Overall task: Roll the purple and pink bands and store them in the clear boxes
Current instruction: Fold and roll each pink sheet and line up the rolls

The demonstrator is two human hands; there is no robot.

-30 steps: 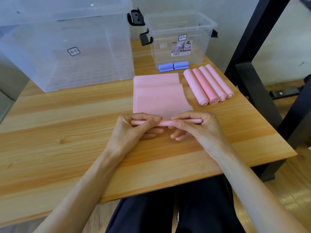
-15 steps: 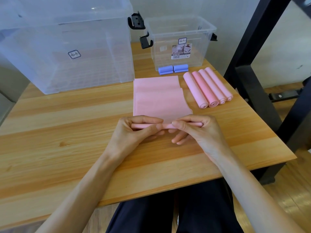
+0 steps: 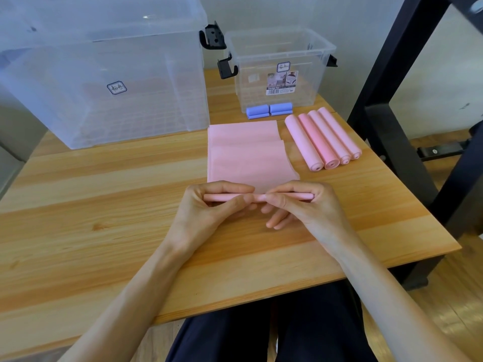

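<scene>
A flat pink band (image 3: pixel 248 152) lies on the wooden table (image 3: pixel 104 205), its near end wound into a thin roll (image 3: pixel 224 197). My left hand (image 3: pixel 209 212) pinches the roll's left part between thumb and fingers. The right part is pinched by my right hand (image 3: pixel 303 207). Several finished pink rolls (image 3: pixel 322 139) lie side by side to the right of the band. Two folded purple bands (image 3: pixel 269 110) sit behind it, against the small clear box (image 3: pixel 279 69). A large clear box (image 3: pixel 104 74) stands at the back left.
A black metal frame (image 3: pixel 386 100) rises just off the table's right edge. Black latches (image 3: pixel 213 39) stick out between the two boxes. My lap in dark trousers (image 3: pixel 261 335) is below the near table edge.
Both hands have kept turning the thin roll, which has crept slightly forward along the band. Nothing else on the table has moved.
</scene>
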